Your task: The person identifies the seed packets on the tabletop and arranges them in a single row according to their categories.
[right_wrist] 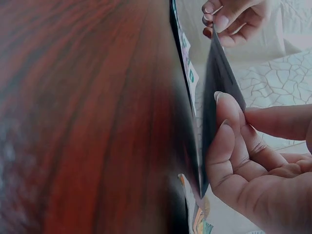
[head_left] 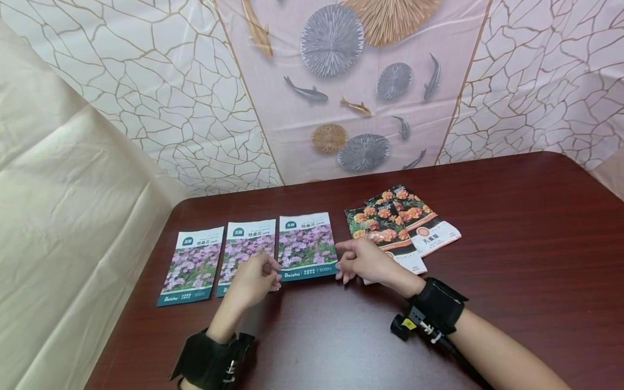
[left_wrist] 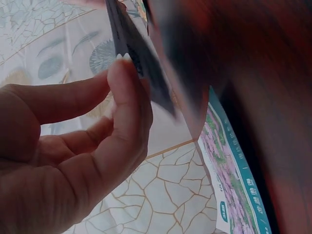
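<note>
Working above a glossy red-brown table (head_left: 517, 260), with patterned fabric (head_left: 190, 92) beyond the grip. Holding a pink-flowered packet (head_left: 307, 242), pinched by left hand (head_left: 252, 277) at lower left corner, by right hand (head_left: 364, 260) at right edge. Flanked left of the grip by matching packets (head_left: 192, 266), right by overlapping orange-flowered packets (head_left: 379, 223).

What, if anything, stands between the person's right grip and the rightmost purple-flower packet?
Nothing visible does: the right grip touches that purple-flower packet at its right edge, and the left grip pinches it near its lower left corner. The orange-flower packets lie to its right, not in between.
</note>
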`<action>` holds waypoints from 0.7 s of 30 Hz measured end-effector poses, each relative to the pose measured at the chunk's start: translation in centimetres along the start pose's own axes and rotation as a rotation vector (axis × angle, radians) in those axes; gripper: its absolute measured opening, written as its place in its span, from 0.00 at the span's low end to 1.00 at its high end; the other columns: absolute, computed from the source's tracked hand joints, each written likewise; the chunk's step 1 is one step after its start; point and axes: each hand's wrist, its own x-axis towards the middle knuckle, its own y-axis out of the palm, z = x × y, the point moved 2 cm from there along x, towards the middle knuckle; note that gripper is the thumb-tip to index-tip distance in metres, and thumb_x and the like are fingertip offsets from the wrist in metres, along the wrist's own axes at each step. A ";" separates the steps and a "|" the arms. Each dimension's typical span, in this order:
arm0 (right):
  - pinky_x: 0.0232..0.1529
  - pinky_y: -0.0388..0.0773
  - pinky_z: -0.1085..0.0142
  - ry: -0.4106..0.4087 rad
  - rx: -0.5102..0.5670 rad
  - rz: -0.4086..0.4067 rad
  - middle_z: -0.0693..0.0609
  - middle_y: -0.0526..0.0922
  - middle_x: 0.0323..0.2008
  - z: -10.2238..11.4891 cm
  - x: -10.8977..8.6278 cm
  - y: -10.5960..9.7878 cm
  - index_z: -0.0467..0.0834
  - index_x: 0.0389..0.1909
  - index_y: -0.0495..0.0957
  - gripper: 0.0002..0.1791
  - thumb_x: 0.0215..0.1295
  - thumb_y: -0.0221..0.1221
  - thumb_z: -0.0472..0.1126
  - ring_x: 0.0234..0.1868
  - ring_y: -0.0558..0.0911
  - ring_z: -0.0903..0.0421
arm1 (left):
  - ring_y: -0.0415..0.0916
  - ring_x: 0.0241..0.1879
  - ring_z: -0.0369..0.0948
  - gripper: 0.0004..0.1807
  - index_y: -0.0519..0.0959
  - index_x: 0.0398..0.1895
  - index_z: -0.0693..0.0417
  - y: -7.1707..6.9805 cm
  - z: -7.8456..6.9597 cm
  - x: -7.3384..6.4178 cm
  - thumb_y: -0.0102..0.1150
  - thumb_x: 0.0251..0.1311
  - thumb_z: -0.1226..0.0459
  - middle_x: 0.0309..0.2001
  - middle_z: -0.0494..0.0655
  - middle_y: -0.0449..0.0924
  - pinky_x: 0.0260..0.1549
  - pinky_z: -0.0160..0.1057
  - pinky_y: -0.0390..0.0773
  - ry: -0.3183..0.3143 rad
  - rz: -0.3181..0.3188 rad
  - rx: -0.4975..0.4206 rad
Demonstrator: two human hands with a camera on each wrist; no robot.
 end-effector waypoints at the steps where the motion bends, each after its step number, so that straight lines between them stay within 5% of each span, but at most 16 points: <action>1: 0.23 0.75 0.63 -0.005 -0.001 0.005 0.42 0.81 0.22 0.0 0.0 0.0 0.19 0.59 0.56 0.26 0.61 0.50 0.26 0.23 0.81 0.50 | 0.76 0.23 0.38 0.04 0.75 0.34 0.65 0.0 0.0 0.0 0.54 0.56 0.76 0.26 0.50 0.76 0.27 0.37 0.79 0.001 0.008 0.010; 21: 0.22 0.73 0.65 0.029 -0.157 0.140 0.46 0.80 0.25 0.2 -0.4 0.0 0.27 0.53 0.70 0.19 0.63 0.53 0.34 0.24 0.78 0.53 | 0.77 0.24 0.38 0.01 0.75 0.29 0.64 0.5 0.4 0.1 0.56 0.56 0.73 0.25 0.46 0.76 0.24 0.35 0.77 0.026 0.072 0.164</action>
